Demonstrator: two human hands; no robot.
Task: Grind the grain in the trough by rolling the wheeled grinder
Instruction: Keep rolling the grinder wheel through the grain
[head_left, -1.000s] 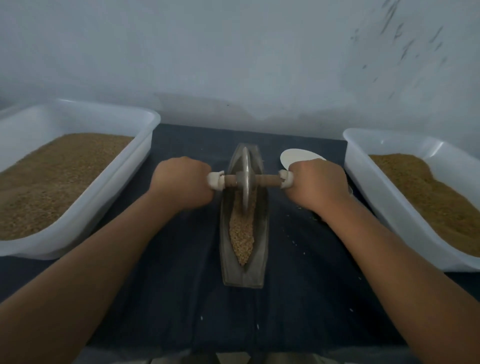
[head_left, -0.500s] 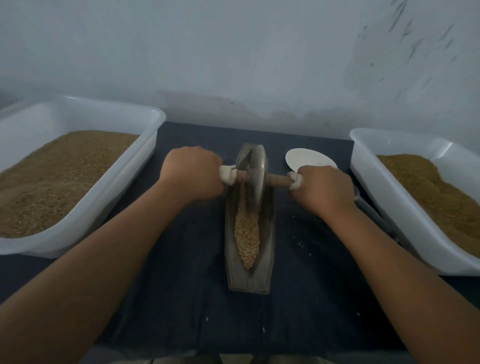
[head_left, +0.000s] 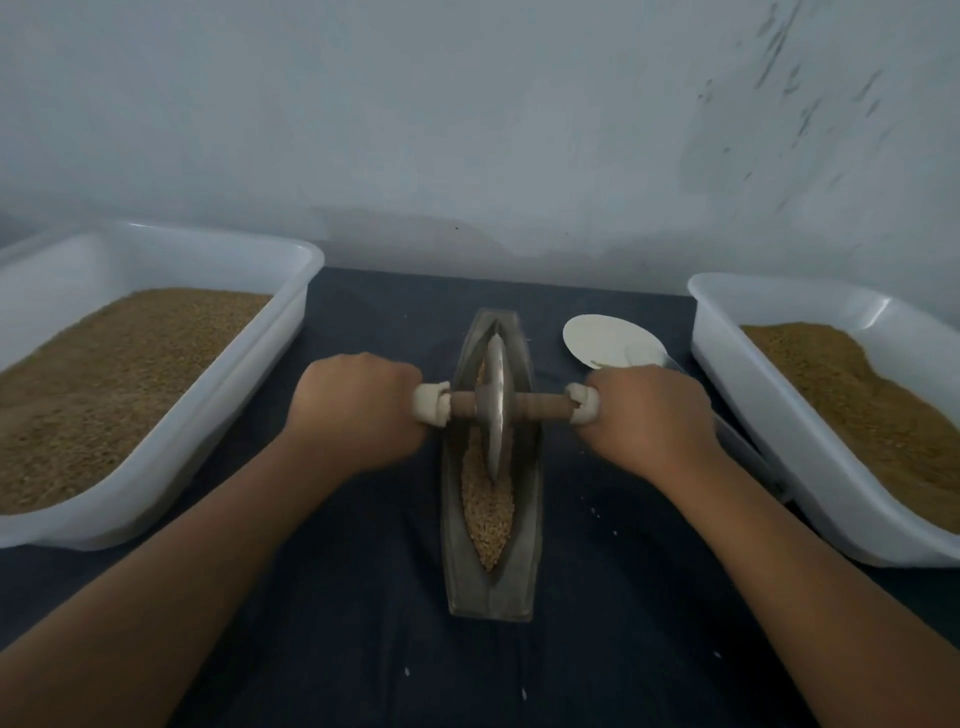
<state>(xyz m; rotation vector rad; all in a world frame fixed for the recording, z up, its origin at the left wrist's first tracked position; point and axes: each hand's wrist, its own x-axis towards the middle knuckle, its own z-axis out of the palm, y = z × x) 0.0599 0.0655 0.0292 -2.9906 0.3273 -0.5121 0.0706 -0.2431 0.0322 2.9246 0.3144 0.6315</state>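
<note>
No text, label, brand, number or sign can be read anywhere.

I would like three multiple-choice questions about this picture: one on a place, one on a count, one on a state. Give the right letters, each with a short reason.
1. Where does the white scoop lie, relative to the trough?
A. left of it
B. right of it
C. inside it

2. How many white tubs stand on the dark cloth?
A. one
B. three
C. two

3. How is the wheeled grinder held?
A. the left hand and the right hand grip its ends
B. one hand only grips it
C. no hand touches it

Answers: 1 B, its bowl shows beyond the right hand. 2 C, one tub stands at each side. 3 A, both fists curl round the white-wrapped ends.
</note>
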